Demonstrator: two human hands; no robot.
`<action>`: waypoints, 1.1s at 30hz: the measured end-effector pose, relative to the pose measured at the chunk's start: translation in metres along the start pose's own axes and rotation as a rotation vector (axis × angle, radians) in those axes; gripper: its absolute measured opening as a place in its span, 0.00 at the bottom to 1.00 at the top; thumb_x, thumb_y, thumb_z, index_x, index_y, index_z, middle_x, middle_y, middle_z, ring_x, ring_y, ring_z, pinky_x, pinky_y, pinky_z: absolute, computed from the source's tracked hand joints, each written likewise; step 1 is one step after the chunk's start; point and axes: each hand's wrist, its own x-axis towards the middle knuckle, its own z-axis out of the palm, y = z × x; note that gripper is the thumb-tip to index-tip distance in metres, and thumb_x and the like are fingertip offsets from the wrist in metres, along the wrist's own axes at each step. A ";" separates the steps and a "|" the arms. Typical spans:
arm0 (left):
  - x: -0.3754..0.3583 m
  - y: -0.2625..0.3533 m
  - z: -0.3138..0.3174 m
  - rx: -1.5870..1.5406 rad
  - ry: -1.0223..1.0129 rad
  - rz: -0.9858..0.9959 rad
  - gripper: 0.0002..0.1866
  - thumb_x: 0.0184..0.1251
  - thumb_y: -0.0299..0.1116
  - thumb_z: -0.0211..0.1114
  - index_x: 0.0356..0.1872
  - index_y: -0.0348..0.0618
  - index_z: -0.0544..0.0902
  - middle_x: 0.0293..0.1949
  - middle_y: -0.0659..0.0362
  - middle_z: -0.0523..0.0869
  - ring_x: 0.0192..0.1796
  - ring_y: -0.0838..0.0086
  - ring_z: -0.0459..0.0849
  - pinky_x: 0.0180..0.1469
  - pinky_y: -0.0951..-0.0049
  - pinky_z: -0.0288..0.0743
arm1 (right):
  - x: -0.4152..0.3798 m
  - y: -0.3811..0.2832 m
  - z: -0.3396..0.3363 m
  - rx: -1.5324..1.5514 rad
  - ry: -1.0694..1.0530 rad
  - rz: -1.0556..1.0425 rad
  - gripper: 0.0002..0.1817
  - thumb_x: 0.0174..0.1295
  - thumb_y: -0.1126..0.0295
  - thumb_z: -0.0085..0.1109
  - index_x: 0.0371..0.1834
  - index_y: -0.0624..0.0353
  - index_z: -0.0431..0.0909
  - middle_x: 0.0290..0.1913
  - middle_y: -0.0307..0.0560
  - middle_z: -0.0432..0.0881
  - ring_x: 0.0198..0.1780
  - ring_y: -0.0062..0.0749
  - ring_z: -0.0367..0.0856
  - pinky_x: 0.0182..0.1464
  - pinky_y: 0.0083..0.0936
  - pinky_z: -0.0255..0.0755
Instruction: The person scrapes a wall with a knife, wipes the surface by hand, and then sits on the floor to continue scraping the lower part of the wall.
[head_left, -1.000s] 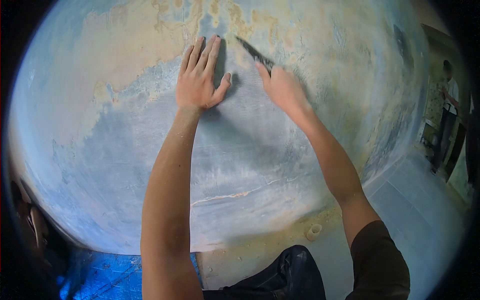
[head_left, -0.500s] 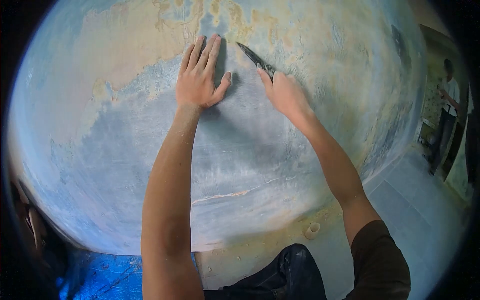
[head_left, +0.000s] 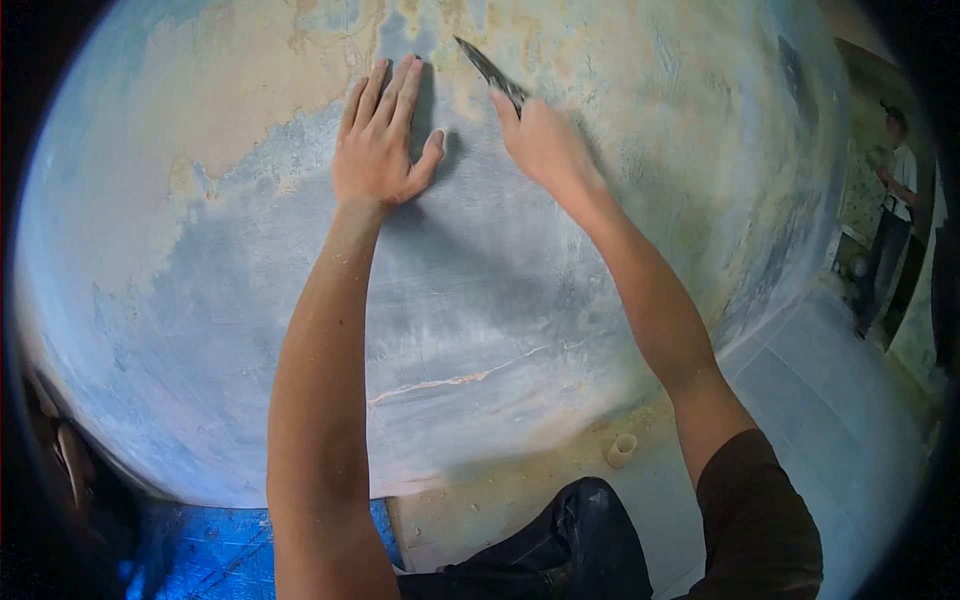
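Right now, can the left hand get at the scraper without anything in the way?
Probably yes. The left hand lies flat on the wall, just beside the scraper gripped in the right hand. Only bare wall shows between them; the right hand's own grip covers the handle.

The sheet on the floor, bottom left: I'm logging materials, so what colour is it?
Bright blue sheet, seen in the head view.

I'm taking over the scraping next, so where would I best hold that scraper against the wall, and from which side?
Probably by the handle end, where the right hand is closed on it now, coming from below and to the right. The scraper slants up and left, its thin blade flat against the wall, so only the lower end offers a grip. The left hand rests flat beside it.
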 end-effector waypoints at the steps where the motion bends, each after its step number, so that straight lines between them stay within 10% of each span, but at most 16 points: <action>1: 0.000 0.000 -0.001 -0.014 -0.007 -0.002 0.39 0.71 0.51 0.55 0.81 0.50 0.61 0.79 0.60 0.67 0.82 0.58 0.60 0.83 0.55 0.51 | -0.008 0.005 0.005 0.015 -0.023 0.014 0.38 0.80 0.43 0.39 0.37 0.71 0.86 0.35 0.72 0.86 0.41 0.67 0.87 0.46 0.54 0.80; 15: -0.001 0.001 -0.002 0.014 -0.023 -0.014 0.39 0.71 0.53 0.53 0.82 0.51 0.60 0.79 0.60 0.67 0.82 0.59 0.59 0.84 0.55 0.49 | 0.077 -0.005 -0.009 0.029 0.294 -0.206 0.43 0.78 0.39 0.38 0.35 0.75 0.85 0.32 0.73 0.86 0.38 0.66 0.87 0.45 0.53 0.79; 18: 0.000 0.001 -0.001 0.011 -0.023 -0.011 0.39 0.71 0.53 0.53 0.82 0.51 0.60 0.79 0.60 0.67 0.82 0.59 0.59 0.84 0.55 0.49 | 0.124 -0.019 -0.028 -0.138 0.294 -0.013 0.31 0.73 0.39 0.52 0.56 0.55 0.88 0.50 0.56 0.91 0.55 0.48 0.90 0.54 0.48 0.81; 21: -0.001 0.001 -0.001 0.007 -0.019 -0.014 0.39 0.71 0.52 0.53 0.82 0.51 0.60 0.79 0.60 0.67 0.82 0.59 0.59 0.84 0.56 0.49 | 0.088 -0.018 -0.030 0.004 0.296 -0.147 0.38 0.79 0.45 0.40 0.40 0.75 0.86 0.39 0.76 0.86 0.44 0.69 0.87 0.51 0.52 0.80; 33: -0.001 0.000 -0.001 -0.025 0.003 -0.015 0.40 0.69 0.52 0.55 0.81 0.50 0.61 0.78 0.59 0.68 0.81 0.57 0.61 0.83 0.55 0.51 | -0.030 0.011 0.025 -0.039 0.031 0.039 0.37 0.80 0.45 0.40 0.39 0.73 0.85 0.34 0.73 0.86 0.40 0.69 0.87 0.46 0.55 0.81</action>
